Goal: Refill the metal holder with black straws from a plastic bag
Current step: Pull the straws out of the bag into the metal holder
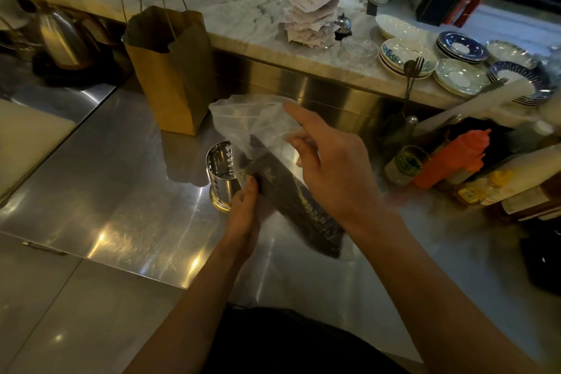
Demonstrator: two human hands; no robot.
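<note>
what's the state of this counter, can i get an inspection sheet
surface: steel counter, glare patches
job's things: holder upright, no straws seen inside; bag held above counter, straws inside it
clutter: paper bag, bottles, plates, receipts
grips: left hand grips bag round straws; right hand pinches bag mouth
cables: nothing seen
surroundings: marble ledge behind, kettle at left

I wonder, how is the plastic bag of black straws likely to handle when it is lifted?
The plastic bag looks thin and crumpled above the black straws, so its top will probably flop. The bundled straws likely keep the lower part fairly stiff.
</note>
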